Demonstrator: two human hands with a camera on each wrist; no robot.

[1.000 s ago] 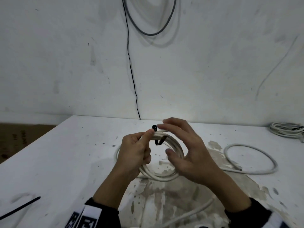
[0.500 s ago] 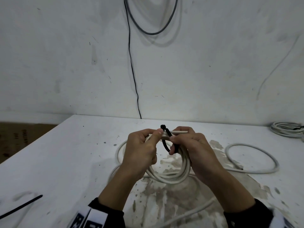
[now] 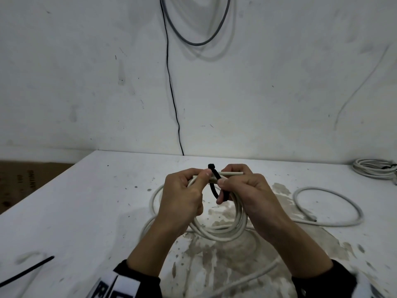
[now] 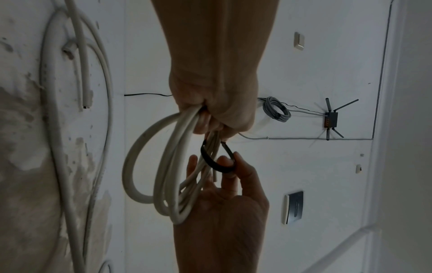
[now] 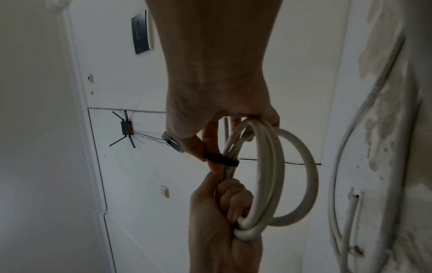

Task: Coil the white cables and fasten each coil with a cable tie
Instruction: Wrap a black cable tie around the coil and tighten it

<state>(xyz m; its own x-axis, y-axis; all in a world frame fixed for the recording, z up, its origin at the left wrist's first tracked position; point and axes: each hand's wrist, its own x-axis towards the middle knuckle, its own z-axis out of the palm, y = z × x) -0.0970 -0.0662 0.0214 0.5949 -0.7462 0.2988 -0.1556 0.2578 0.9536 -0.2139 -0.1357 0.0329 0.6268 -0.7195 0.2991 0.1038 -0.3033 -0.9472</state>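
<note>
Above the white table (image 3: 86, 211) I hold a coil of white cable (image 3: 219, 233) upright. My left hand (image 3: 202, 179) grips the top of the coil, thumb pressed on the strands. A black cable tie (image 3: 214, 179) loops around the bundle right beside that thumb, its head sticking up above. My right hand (image 3: 225, 183) pinches the tie's strap under the bundle. The left wrist view shows the tie (image 4: 215, 162) curving around the coil (image 4: 163, 166). In the right wrist view, thumb and forefinger pinch the tie (image 5: 222, 158) against the coil (image 5: 268, 175).
A loose white cable (image 3: 328, 207) lies in a loop on the table to the right. A tied coil (image 3: 373, 171) sits at the far right edge. A spare black tie (image 3: 25, 274) lies front left. A thin black wire (image 3: 171, 93) runs down the wall.
One second ago my right hand hovered with spread fingers by the tie. It has since closed on the strap and drawn it around the bundle. The left hand's grip is unchanged.
</note>
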